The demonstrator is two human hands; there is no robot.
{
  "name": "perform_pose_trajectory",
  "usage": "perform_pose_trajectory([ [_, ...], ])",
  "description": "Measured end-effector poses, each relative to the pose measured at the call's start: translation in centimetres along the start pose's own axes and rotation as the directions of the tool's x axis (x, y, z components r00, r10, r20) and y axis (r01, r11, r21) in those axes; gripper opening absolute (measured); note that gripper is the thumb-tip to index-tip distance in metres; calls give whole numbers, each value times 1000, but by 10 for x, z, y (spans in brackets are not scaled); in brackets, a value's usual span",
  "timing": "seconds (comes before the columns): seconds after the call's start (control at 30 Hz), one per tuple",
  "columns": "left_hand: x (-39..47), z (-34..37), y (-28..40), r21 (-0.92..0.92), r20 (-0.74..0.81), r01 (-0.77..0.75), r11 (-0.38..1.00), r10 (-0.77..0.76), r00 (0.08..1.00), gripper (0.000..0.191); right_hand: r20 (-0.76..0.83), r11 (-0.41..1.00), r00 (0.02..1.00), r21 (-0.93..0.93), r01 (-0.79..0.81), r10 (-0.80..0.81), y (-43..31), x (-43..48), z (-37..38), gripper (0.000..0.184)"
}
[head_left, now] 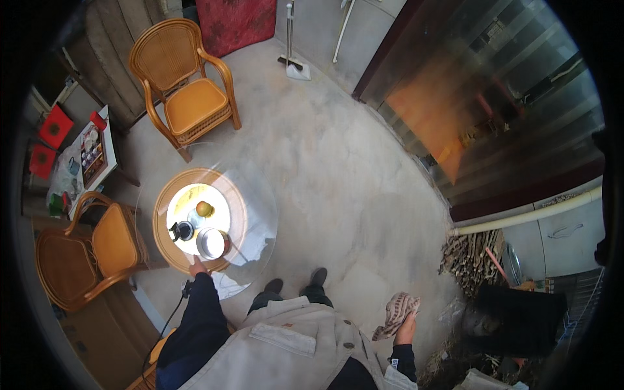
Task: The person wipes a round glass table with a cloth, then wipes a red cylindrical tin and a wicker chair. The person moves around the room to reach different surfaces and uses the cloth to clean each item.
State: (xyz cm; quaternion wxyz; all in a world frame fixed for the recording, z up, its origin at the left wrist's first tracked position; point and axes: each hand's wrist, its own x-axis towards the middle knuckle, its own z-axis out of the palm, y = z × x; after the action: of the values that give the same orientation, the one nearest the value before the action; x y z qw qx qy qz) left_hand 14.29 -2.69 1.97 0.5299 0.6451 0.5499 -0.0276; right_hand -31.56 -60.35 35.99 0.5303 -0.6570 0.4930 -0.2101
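Note:
My right hand (pixel 405 330) grips a crumpled, patterned brown-and-pink cloth (pixel 399 312), held out over the floor on the right. My left hand (pixel 197 267) is at the near side of a round glass-topped table (pixel 261 195), with a finger extended towards an open metal pot (pixel 211 243). Whether it touches the pot is unclear, and most of its fingers are hidden. Beside the pot lies a dark round object with a black handle-like part (pixel 184 230). Behind them, a yellowish-brown round fruit or similar object (pixel 204 209) sits within the bright white circle of the table.
Rattan armchairs stand behind (pixel 195 105) and left (pixel 114 234) of the table. A side table (pixel 111 146) bears a tea tray. A broom and dustpan (pixel 298 71) lean at the back wall. Stacked firewood (pixel 473 258) lies right, below a pale pipe (pixel 526 218).

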Motion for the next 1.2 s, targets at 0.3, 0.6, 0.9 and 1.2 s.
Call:
perform_pose_trajectory([
  [0.3,-85,-24,25,133,-298,-649,749,654,695,66,297,660,883,-586,470,-365,-51,148,-11,32],
  [0.6,-283,73,89,-319,220,-555,768,630,745,55,312,779,820,-277,562,-480,-86,252,-8,28],
  [0.9,-555,187,137,-331,914,-701,631,399,-73,70,691,566,416,-12,825,-591,-208,321,54,22],
  [1.2,-623,296,192,-518,853,-780,352,140,-504,51,844,316,50,144,938,-534,-314,338,151,26],
])
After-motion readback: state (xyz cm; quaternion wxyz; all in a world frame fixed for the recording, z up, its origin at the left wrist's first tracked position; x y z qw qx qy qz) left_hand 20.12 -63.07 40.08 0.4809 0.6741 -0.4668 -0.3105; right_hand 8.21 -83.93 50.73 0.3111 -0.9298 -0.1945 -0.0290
